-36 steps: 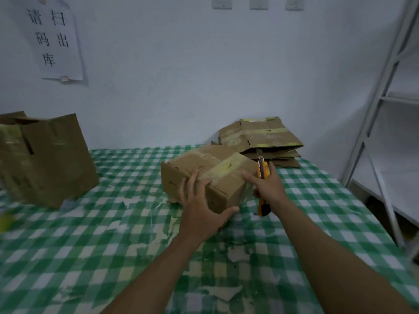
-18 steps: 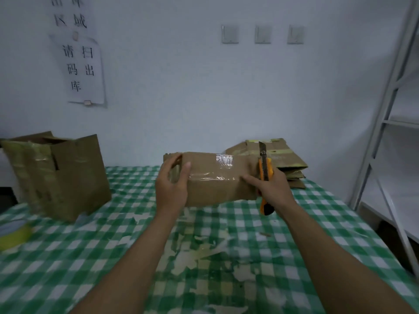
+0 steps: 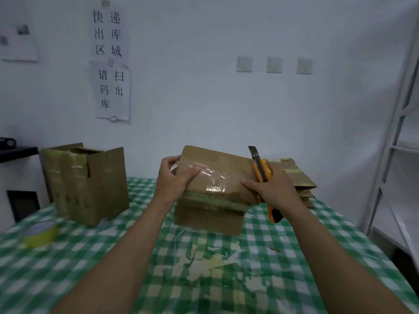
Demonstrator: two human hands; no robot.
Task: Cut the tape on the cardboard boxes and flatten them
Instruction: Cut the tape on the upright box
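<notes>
Tape roll (image 3: 40,232): it lies near the left edge of the desk (image 3: 90,268) and takes no part in this.
Open box (image 3: 86,184): it stands upright at the left, where it stood a second ago, with its top flaps open and its sides not yet flattened.
Left hand (image 3: 175,181): it has moved from lying on top of the small box to gripping its left end, with the thumb across the taped face and the fingers round the far edge.
Small box (image 3: 217,200): it has been lifted from the desk and turned so a taped face looks up at the person. Its lower edge may be just clear of the cloth, though blur hides this.
Clear tape (image 3: 210,175): the strip is uncut and now exposed.
Right hand (image 3: 274,192): it stays wrapped round the knife (image 3: 263,175), with the blade out and pointing up, and steadies the box's right end.
Flattened boxes (image 3: 297,177): a stack lies behind the small box on the right.
Meaning: the seam is ready for the blade, so cutting looks to be next.
</notes>
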